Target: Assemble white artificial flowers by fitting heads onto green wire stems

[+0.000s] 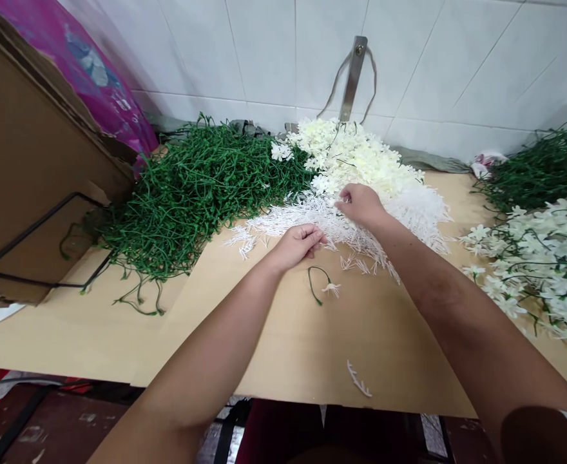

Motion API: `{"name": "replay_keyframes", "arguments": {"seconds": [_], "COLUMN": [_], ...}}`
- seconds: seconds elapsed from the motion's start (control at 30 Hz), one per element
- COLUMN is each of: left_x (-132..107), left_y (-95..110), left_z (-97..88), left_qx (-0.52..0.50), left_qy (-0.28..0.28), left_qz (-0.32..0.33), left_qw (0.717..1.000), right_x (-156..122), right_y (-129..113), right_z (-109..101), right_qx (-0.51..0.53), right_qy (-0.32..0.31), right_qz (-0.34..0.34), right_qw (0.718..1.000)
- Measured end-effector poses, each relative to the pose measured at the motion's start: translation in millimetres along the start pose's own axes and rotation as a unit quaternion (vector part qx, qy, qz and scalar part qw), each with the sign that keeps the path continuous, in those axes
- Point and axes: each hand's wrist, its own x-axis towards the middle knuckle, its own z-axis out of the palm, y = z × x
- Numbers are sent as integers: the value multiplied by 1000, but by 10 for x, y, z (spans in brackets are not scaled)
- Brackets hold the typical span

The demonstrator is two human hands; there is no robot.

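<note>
My left hand (303, 245) is closed in a pinch at the front edge of a heap of small white plastic flower centres (288, 219); what its fingertips hold is too small to make out. Farther back, my right hand (361, 203) has curled fingers over the border between that heap and a pile of cream-white fabric blossoms (351, 151). Whatever it pinches is hidden. Below the left hand, a bent green stem (311, 283) lies on the board with a white flower centre (332, 289) at its end.
A big tangle of green stems (201, 187) spreads at the left, beside a cardboard box (32, 154) and a black wire frame (22, 229). Assembled white flowers (549, 258) and more stems (544, 167) lie right. One toothed white strip (358, 379) is near the front edge.
</note>
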Motion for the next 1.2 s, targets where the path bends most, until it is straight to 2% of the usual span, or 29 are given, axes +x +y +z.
{"name": "replay_keyframes", "arguments": {"seconds": [0.1,0.2,0.3,0.4,0.47,0.57,0.77,0.97,1.2], "left_x": [-5,-8,-7,-4,0,11,24,21,25], "left_y": [12,21,25,30,32,26,26,62,22], "left_z": [4,4,0,-3,0,13,45,52,23], "left_qx": [-6,-13,-20,-47,-67,-79,-83,-59,-48], "left_qy": [8,9,11,30,43,57,115,159,168], "left_qz": [0,-2,-2,9,22,39,46,50,89], "left_qw": [1000,1000,1000,998,997,994,989,984,981], "right_x": [11,36,-14,-172,-295,-425,-468,-440,-436], "right_y": [-70,-105,-55,-3,-10,-84,-221,-218,-233], "right_z": [56,75,29,-39,-66,-52,105,163,157], "right_qx": [-46,-17,105,270,352,408,439,436,433], "right_qy": [-1,20,46,62,52,15,-42,-44,-44], "right_qz": [-42,-44,-25,-16,-16,-34,-70,-76,-90], "right_qw": [998,999,993,961,935,912,895,896,896]}}
